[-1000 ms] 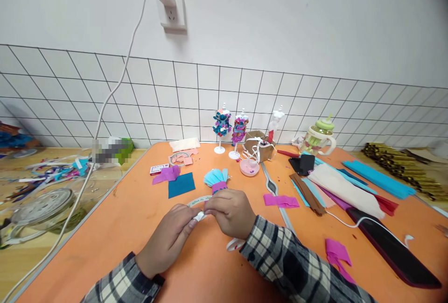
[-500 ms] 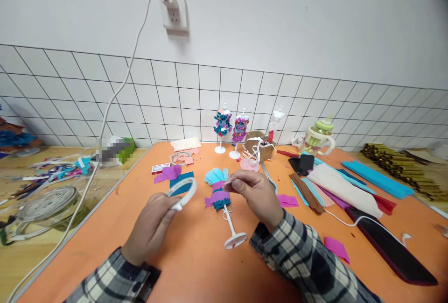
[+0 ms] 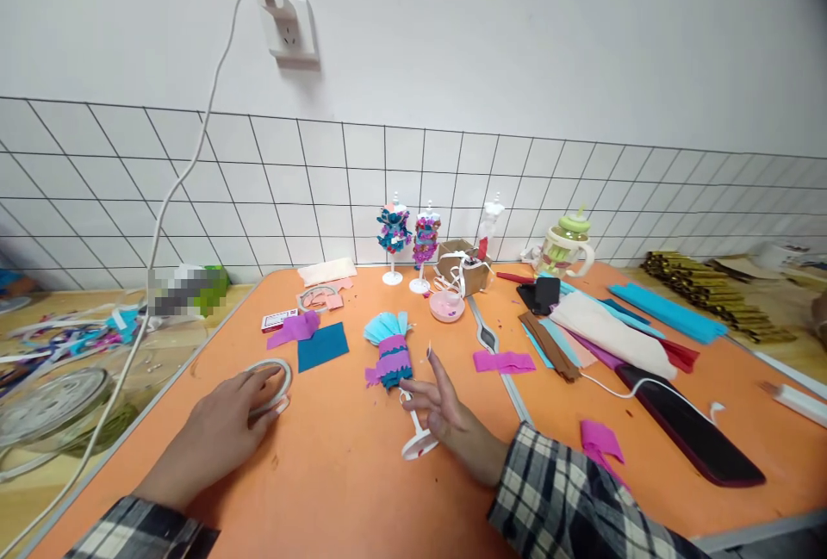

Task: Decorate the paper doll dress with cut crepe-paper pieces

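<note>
My left hand [image 3: 223,431] lies on the orange table [image 3: 336,490] with its fingers curled over a white tape roll [image 3: 270,376], which rests flat on the table. A small doll stand [image 3: 413,438] lies on its side, dressed in light blue, magenta and teal crepe paper [image 3: 388,354]. My right hand [image 3: 445,413] hovers just right of the stand's pole with fingers spread. A tiny pale sliver, maybe tape, sticks up from one fingertip [image 3: 428,352].
Two decorated doll stands [image 3: 393,232] [image 3: 425,236] and a bare white one [image 3: 491,219] line the tiled wall, beside a cardboard box [image 3: 460,270], pink dish [image 3: 447,305] and green cup [image 3: 565,249]. Paper sheets [image 3: 607,331], magenta scraps [image 3: 504,361], a teal square [image 3: 321,345] and a black case [image 3: 691,434] lie around.
My left hand has carried the tape roll down and left onto the table. My right hand has dropped from above the paper dress to beside the stand's pole and spread its fingers.
</note>
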`<action>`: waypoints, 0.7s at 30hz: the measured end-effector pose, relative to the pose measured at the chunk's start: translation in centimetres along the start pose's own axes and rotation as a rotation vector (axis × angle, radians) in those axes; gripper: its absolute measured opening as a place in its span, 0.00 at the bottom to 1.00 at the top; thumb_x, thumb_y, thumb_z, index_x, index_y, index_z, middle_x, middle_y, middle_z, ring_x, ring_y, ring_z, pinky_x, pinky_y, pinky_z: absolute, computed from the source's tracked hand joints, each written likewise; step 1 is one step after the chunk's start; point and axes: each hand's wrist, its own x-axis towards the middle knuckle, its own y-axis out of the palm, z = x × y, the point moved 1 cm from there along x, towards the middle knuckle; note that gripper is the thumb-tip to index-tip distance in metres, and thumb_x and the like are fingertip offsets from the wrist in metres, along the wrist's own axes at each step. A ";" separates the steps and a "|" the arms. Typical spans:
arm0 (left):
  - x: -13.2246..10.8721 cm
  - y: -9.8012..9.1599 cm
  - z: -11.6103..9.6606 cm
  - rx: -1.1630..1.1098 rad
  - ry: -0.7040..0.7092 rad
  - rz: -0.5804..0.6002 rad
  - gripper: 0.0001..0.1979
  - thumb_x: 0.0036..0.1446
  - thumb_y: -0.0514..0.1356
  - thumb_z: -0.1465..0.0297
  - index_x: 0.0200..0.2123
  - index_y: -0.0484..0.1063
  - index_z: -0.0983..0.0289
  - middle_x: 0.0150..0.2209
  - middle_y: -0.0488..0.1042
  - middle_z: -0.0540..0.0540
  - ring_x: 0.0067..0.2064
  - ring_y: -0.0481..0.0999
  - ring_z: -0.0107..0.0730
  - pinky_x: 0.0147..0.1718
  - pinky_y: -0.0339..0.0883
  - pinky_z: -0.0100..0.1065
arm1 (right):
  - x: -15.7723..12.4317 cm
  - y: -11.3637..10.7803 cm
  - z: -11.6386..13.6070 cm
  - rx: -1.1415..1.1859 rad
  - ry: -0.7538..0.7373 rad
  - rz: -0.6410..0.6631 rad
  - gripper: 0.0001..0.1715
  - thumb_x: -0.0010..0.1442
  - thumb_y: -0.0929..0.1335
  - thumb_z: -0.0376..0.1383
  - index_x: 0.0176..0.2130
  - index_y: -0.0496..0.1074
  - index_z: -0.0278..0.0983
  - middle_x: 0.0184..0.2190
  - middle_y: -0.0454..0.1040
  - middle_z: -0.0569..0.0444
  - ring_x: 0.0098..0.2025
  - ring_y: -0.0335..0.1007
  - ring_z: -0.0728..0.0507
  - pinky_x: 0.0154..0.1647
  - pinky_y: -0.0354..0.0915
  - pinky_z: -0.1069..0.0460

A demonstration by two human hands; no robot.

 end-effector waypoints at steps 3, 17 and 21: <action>0.1 -1.3 -2.5 -0.148 -0.068 0.032 0.20 0.60 0.50 0.55 0.47 0.71 0.59 0.45 0.76 0.56 0.47 0.74 0.46 0.40 0.66 0.37 | 0.4 1.4 -0.9 0.048 -0.027 0.011 0.55 0.57 0.65 0.58 0.67 0.28 0.52 0.64 0.53 0.40 0.61 0.57 0.35 0.48 0.65 0.35; 1.2 2.5 -12.9 -0.279 -0.051 0.633 0.23 0.51 0.53 0.48 0.20 0.69 0.61 0.19 0.68 0.50 0.23 0.67 0.34 0.21 0.47 0.32 | 2.9 0.5 0.0 -0.421 -0.109 -0.339 0.32 0.62 0.64 0.41 0.62 0.53 0.38 0.43 0.76 0.46 0.44 0.71 0.42 0.51 0.62 0.42; 1.9 2.0 -12.2 -0.311 -0.005 0.716 0.13 0.48 0.55 0.60 0.21 0.70 0.62 0.19 0.67 0.48 0.23 0.66 0.31 0.21 0.50 0.30 | 2.5 -1.3 0.8 -0.931 -0.079 -0.017 0.39 0.61 0.63 0.36 0.66 0.45 0.40 0.50 0.74 0.48 0.55 0.66 0.40 0.62 0.49 0.37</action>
